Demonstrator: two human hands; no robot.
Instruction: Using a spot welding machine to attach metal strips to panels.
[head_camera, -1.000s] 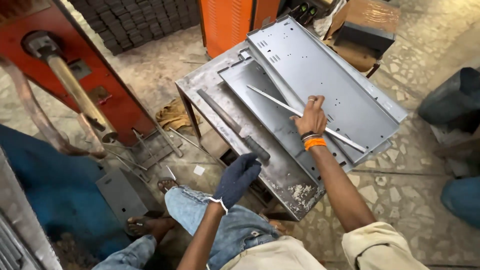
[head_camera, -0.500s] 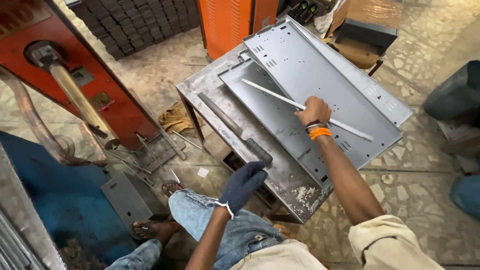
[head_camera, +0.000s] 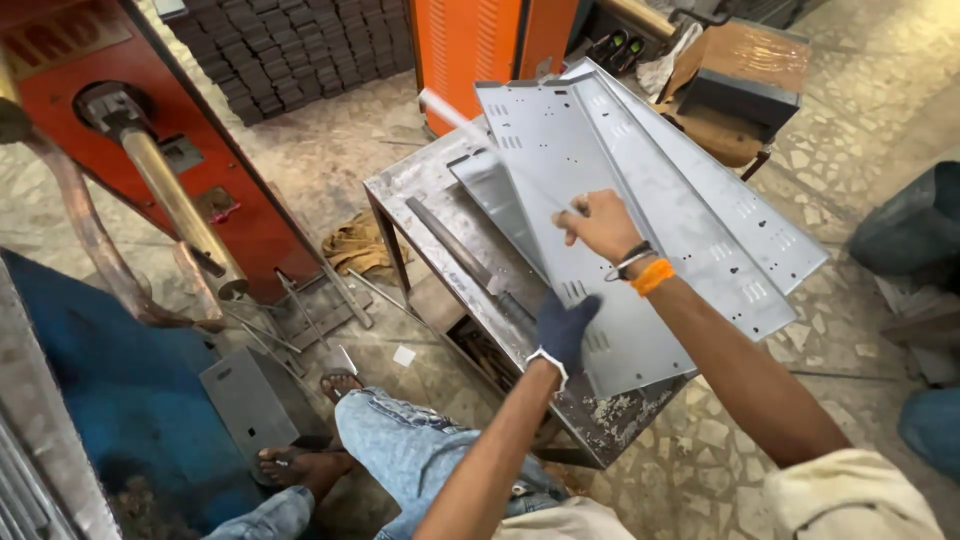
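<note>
Centre of frame: your bare right hand (head_camera: 600, 225) pinches a thin grey metal rod (head_camera: 500, 150) lying across the perforated grey sheet-metal panel (head_camera: 600, 300). Your gloved left hand (head_camera: 563, 325) presses the panel's near edge, fingers closed, steadying it on the worn steel surface (head_camera: 420, 185).

The thin rod in the right hand (head_camera: 600, 225) is a motion-blurred streak over the top sheet (head_camera: 590, 250), its far end fading out. That sheet hides most of the table (head_camera: 420, 185) and the sheets stacked under it. The gloved left hand (head_camera: 563, 325) covers the sheet's near edge. Right of the table, dark shapes are cut off by the picture's edge.
</note>
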